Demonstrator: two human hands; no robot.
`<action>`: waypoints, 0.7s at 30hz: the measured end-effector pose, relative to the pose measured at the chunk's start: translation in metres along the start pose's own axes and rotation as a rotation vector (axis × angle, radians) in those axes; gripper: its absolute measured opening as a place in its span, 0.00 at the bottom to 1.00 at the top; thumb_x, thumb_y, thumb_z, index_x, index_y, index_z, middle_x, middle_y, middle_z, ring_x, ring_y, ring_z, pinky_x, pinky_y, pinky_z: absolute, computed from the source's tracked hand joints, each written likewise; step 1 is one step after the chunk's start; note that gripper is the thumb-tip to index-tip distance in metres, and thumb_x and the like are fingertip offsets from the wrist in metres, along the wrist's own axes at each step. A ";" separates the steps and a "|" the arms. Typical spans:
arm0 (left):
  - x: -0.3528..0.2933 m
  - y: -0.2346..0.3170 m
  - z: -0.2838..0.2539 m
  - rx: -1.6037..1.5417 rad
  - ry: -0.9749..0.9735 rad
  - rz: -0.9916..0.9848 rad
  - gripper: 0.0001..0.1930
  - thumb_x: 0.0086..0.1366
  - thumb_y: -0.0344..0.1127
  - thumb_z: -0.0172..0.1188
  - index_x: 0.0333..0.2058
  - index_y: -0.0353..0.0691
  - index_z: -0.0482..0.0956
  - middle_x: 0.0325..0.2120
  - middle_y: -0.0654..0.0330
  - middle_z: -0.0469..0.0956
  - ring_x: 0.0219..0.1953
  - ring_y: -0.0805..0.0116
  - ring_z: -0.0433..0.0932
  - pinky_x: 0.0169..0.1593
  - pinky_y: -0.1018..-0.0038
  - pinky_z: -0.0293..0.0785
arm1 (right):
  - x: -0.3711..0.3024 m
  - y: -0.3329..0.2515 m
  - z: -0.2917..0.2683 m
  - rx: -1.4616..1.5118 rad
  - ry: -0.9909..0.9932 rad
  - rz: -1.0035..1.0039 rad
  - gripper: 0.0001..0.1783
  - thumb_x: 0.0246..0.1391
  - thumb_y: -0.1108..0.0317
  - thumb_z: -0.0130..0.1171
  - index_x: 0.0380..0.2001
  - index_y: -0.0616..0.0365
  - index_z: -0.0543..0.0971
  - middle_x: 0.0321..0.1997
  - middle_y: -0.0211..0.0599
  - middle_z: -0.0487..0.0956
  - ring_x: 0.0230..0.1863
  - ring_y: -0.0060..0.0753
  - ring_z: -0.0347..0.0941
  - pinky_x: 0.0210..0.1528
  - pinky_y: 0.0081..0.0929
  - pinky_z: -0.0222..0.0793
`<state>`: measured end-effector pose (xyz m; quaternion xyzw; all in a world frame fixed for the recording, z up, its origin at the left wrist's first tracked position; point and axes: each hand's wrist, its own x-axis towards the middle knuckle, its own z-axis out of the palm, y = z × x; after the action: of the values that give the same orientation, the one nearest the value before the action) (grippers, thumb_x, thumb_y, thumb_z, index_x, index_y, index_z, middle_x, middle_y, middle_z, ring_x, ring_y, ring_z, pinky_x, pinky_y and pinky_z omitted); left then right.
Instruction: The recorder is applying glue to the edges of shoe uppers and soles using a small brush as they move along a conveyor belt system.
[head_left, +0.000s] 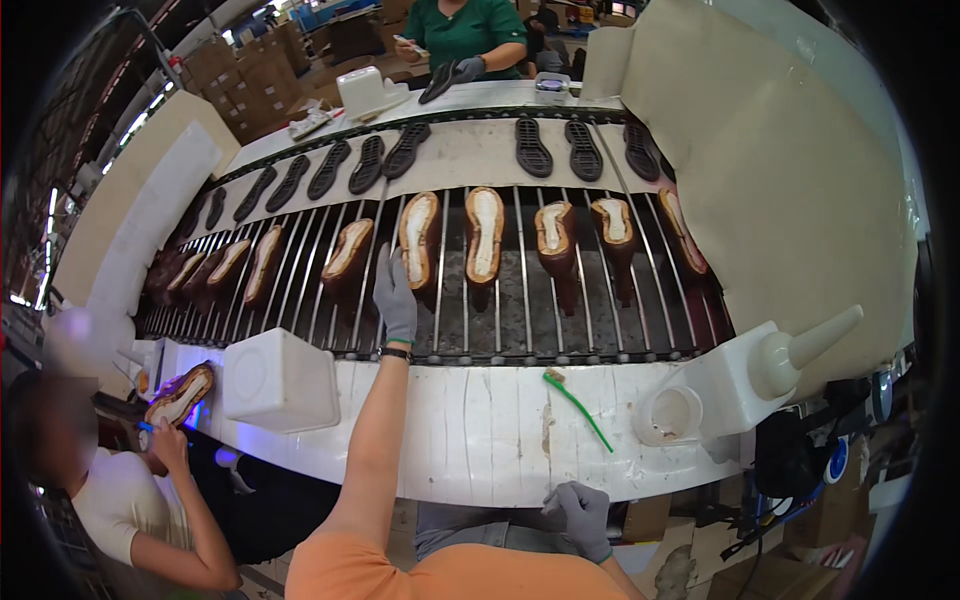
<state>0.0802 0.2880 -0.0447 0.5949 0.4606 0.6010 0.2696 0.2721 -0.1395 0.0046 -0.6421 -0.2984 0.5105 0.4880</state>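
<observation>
My left hand (397, 305), in a grey glove, reaches over the rod rack with fingers stretched upward. It lies along the left side of a brown shoe upper (418, 240) that sits bottom up, its pale underside showing. Whether the palm presses on the upper I cannot tell. Another upturned shoe upper (484, 235) stands just to the right, and one more upper (349, 250) to the left. My right hand (582, 515), also grey-gloved, hangs by the table's front edge with its fingers curled in and nothing visible in them.
Black soles (533, 147) line the far belt behind the rod rack (510, 345). On the near ledge are a white container (280, 380), a green-handled brush (580, 410) and a white jug (740, 380). Co-workers stand across and at left, one holding a sole (440, 82), one a shoe upper (182, 395).
</observation>
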 end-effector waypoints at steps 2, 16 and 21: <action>0.023 0.002 0.033 -0.268 -0.140 -0.095 0.26 0.74 0.39 0.49 0.64 0.27 0.62 0.56 0.49 0.74 0.59 0.63 0.72 0.62 0.73 0.65 | 0.010 -0.006 0.000 -0.246 0.238 -0.319 0.07 0.52 0.73 0.59 0.23 0.61 0.82 0.28 0.38 0.82 0.34 0.37 0.77 0.41 0.29 0.69; 0.123 -0.081 0.161 -0.400 -0.468 -0.809 0.28 0.66 0.51 0.61 0.56 0.35 0.76 0.51 0.54 0.79 0.52 0.63 0.77 0.59 0.69 0.69 | 0.116 -0.031 -0.004 -0.846 0.492 -0.310 0.20 0.48 0.69 0.65 0.47 0.55 0.76 0.45 0.39 0.75 0.48 0.49 0.68 0.51 0.44 0.63; 0.099 -0.034 0.149 -0.741 -0.502 -0.804 0.27 0.64 0.53 0.62 0.54 0.38 0.77 0.47 0.59 0.81 0.46 0.66 0.81 0.53 0.72 0.74 | 0.125 -0.023 -0.011 -0.855 0.418 -0.321 0.09 0.52 0.72 0.60 0.38 0.56 0.76 0.38 0.43 0.75 0.41 0.51 0.69 0.44 0.43 0.65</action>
<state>0.2018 0.4243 -0.0481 0.3640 0.3316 0.4136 0.7658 0.3228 -0.0252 -0.0191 -0.8191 -0.4716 0.1213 0.3031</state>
